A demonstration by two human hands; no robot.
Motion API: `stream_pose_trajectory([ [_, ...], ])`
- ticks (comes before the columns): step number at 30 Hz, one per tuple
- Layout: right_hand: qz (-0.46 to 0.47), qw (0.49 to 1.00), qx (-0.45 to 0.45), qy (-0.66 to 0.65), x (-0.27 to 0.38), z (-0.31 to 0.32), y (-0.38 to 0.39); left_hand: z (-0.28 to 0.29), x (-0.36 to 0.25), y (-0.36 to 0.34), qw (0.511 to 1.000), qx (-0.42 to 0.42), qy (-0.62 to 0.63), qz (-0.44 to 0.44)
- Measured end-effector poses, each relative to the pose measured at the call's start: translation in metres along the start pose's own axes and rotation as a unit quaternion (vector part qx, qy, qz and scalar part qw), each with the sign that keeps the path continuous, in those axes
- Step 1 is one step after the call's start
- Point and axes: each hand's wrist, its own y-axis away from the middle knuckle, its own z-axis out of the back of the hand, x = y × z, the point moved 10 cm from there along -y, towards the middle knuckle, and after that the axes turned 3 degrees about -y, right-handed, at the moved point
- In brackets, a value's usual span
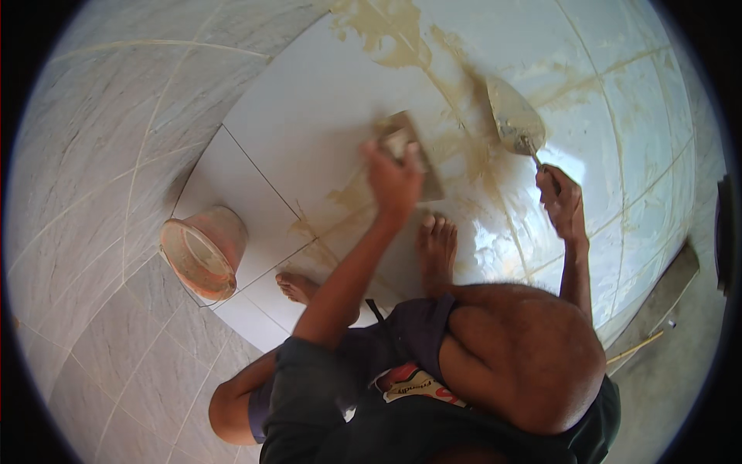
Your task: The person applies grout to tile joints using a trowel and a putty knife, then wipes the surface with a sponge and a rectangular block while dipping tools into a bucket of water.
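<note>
An orange plastic bucket (pixel 230 238), stained pale inside, sits left on white, tan-smeared floor tiles (pixel 282 127) beside grey marbled tiling (pixel 108 131). Over the floor, your left hand (pixel 396 182) grips a rectangular float (pixel 431 182); your right hand (pixel 563 201), a metal trowel (pixel 513 116).

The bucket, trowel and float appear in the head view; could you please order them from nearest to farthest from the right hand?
1. Trowel: in the right hand.
2. Float: in the left hand.
3. Bucket: left of both hands.

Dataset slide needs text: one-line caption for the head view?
Over smeared white tiles, the left hand grips a rectangular float, the right hand a trowel; a stained bucket sits at left.
</note>
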Motion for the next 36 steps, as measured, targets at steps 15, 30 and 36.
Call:
stream_pose_trajectory([
  [15,0.261,0.962,-0.027,0.072,0.102,0.023,-0.018,-0.064,-0.062,-0.084,0.697,0.175,0.684,0.124],
  [30,0.519,0.808,0.023,0.279,0.267,-0.117,-0.205,0.025,-0.026,-0.048,0.651,0.296,0.683,0.150],
  [36,0.501,0.819,0.049,0.276,0.282,-0.117,-0.217,0.056,0.037,-0.024,0.645,0.257,0.696,0.183],
])
